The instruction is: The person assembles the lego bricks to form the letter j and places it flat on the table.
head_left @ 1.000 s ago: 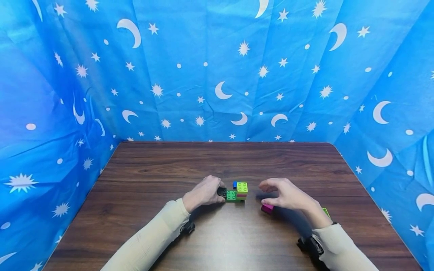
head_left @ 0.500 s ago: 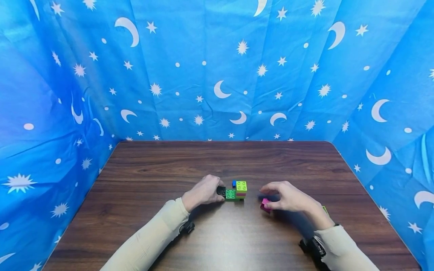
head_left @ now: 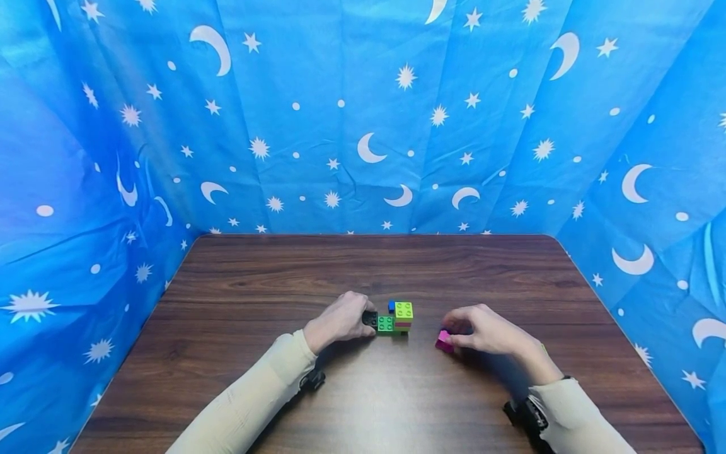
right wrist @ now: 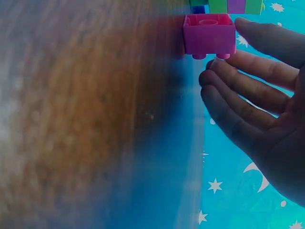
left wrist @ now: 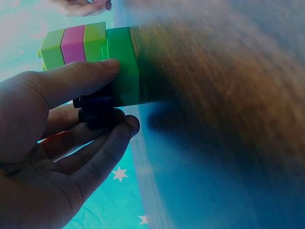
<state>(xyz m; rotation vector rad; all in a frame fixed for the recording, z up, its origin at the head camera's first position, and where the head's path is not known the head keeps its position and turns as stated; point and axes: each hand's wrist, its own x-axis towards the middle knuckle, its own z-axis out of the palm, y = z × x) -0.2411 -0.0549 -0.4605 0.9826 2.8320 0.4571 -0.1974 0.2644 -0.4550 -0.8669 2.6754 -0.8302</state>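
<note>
My left hand [head_left: 340,321] grips the black brick [left wrist: 97,114] at the left end of a brick build, thumb on one side and fingers on the other. A green brick [head_left: 386,323] joins it. At the right end a stack carries a lime brick [head_left: 404,309] on top, with a pink layer [left wrist: 74,44] beneath. A blue brick [head_left: 392,306] shows behind the stack. To the right, my right hand [head_left: 488,331] pinches a loose magenta brick [right wrist: 209,39] with thumb and fingers. That brick lies on its side, its hollow underside towards the build and its studs towards my fingers.
The build and magenta brick rest on a dark wood table [head_left: 283,271]. Another lime piece [head_left: 543,347] is mostly hidden behind my right wrist. Blue star-and-moon cloth [head_left: 317,82] surrounds the table's back and sides.
My right thumb has come onto the magenta brick, which has turned and shifted slightly, and the fingers have drawn in. The left hand keeps its grip on the build.
</note>
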